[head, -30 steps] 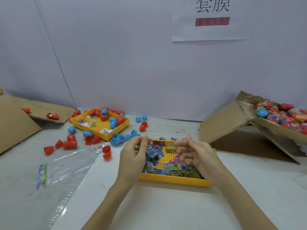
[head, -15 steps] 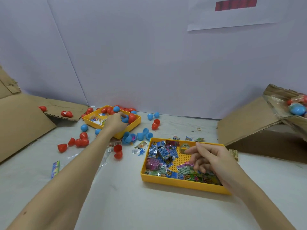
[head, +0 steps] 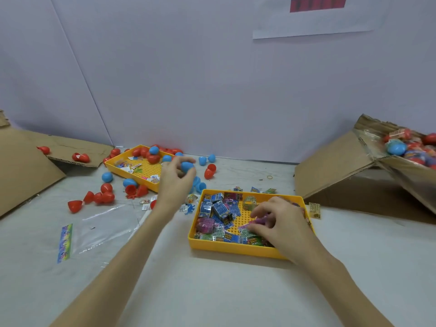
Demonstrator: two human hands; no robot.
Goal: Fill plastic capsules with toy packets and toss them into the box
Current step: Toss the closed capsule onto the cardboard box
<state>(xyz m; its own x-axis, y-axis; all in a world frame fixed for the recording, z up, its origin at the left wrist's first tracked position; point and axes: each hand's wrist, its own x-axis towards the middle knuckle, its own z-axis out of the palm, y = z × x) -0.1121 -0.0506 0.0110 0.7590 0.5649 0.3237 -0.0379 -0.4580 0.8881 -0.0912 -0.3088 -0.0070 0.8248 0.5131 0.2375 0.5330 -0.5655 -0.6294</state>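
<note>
My left hand [head: 175, 179] is raised above the table between the two trays, its fingers closed on a blue capsule half [head: 186, 166]. My right hand [head: 279, 219] reaches into the near yellow tray [head: 232, 250] of toy packets and pinches a purple packet [head: 256, 221]. The far yellow tray [head: 138, 178] holds red and blue capsule halves plus a few small toys. At the right, a tilted cardboard box [head: 387, 166] contains filled capsules [head: 410, 147].
Loose red and blue capsule halves [head: 99, 197] lie scattered on the table around the far tray. A clear plastic bag [head: 94, 230] lies flat at the left. Cardboard flaps [head: 26, 166] sit at the far left. A few stray packets [head: 314, 210] lie beside the near tray.
My left hand went out to the far tray and has come back toward the middle holding a blue capsule half. My right hand dropped into the near tray and pinched a purple packet.
</note>
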